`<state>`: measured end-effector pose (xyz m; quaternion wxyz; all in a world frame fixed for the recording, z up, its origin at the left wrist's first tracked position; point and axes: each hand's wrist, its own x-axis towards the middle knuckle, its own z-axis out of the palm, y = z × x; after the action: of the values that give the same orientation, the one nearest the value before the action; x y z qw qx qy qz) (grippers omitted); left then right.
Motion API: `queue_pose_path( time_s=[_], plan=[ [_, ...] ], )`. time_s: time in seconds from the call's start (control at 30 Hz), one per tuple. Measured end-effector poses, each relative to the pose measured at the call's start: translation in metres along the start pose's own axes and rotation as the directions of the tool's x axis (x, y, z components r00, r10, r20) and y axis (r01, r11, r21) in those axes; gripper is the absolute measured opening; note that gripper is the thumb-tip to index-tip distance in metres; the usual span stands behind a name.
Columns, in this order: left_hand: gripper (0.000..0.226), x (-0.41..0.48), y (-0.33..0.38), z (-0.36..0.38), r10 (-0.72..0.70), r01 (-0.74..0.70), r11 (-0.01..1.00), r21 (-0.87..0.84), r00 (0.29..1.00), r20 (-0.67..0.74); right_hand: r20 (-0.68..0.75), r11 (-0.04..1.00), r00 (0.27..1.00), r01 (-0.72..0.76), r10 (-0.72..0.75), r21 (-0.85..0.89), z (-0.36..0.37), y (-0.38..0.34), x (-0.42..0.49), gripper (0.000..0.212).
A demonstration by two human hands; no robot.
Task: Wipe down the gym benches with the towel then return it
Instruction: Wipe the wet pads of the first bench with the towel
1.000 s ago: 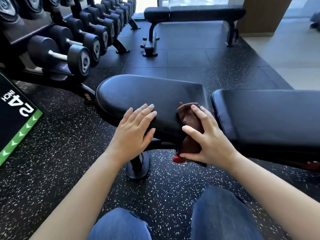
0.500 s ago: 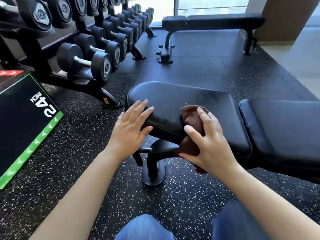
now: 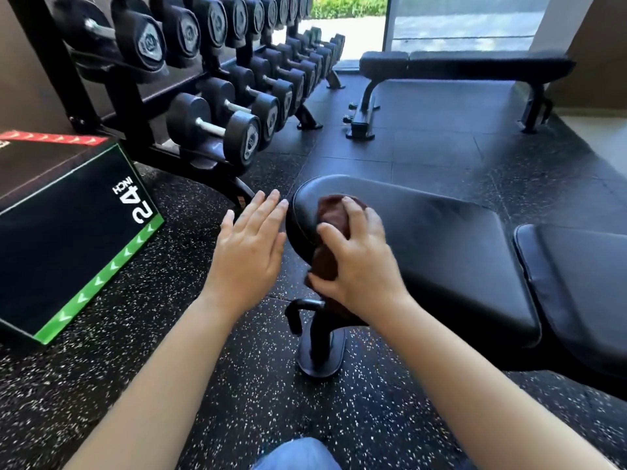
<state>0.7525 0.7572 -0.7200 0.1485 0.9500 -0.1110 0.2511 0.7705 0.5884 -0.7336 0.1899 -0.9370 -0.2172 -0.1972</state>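
Note:
A black padded gym bench (image 3: 451, 239) lies across the right of the head view, its seat pad nearest me and a second pad further right. My right hand (image 3: 356, 262) presses a brown towel (image 3: 330, 215) against the rounded left end of the seat pad. The towel drapes over the pad's edge, partly hidden under my fingers. My left hand (image 3: 249, 252) hovers just left of the pad's end, fingers spread, holding nothing. A second black bench (image 3: 464, 64) stands at the back by the window.
A rack of black dumbbells (image 3: 217, 93) runs along the left. A black plyo box (image 3: 68, 228) with a green stripe sits at the left on the speckled floor. The bench's foot (image 3: 320, 354) stands below my hands. My blue-trousered knee (image 3: 298, 456) shows at the bottom.
My right hand has slid the towel leftward along the seat pad to its rounded end. My left hand has come off the pad and now hovers beside it. The view has shifted left.

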Motion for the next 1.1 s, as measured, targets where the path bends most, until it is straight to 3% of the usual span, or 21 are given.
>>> queue_pose_path(
  time_s=[0.17,0.27,0.37,0.47,0.63,0.8,1.0,1.1],
  plan=[
    [0.044,0.005,0.006,0.013,-0.008,0.008,1.0,-0.028,1.0,-0.02,-0.043,1.0,0.999,-0.014,0.014,0.018,0.003,0.015,-0.003,0.059],
    [0.043,0.016,0.005,0.012,-0.136,0.137,0.988,-0.072,0.991,0.017,0.034,0.994,0.998,-0.059,0.056,0.089,0.006,-0.002,0.027,0.061],
    [0.045,0.024,0.003,-0.001,-0.257,0.265,0.96,-0.086,0.962,0.096,0.118,0.991,0.991,-0.081,0.068,0.11,0.0,0.0,0.027,0.078],
    [0.046,0.029,0.015,-0.021,-0.269,0.287,0.954,-0.091,0.947,0.174,0.195,0.979,0.967,-0.183,0.162,0.094,-0.011,-0.004,0.025,0.095],
    [0.045,0.029,0.033,-0.051,-0.299,0.331,0.939,-0.094,0.919,0.256,0.207,0.854,0.849,-0.512,0.486,0.094,-0.018,-0.027,0.029,0.074],
    [0.045,0.036,0.037,-0.078,-0.321,0.353,0.932,-0.079,0.908,0.27,0.134,0.826,0.844,-0.536,0.519,0.175,-0.024,-0.046,0.042,0.06],
    [0.04,0.046,0.053,-0.113,-0.257,0.276,0.961,-0.011,0.909,0.329,0.291,0.717,0.754,-0.654,0.589,0.241,-0.047,-0.046,0.049,0.059],
    [0.037,0.052,0.062,-0.141,-0.234,0.245,0.969,0.006,0.919,0.318,0.346,0.708,0.742,-0.662,0.574,0.246,-0.086,-0.063,0.054,0.058]
  ],
)
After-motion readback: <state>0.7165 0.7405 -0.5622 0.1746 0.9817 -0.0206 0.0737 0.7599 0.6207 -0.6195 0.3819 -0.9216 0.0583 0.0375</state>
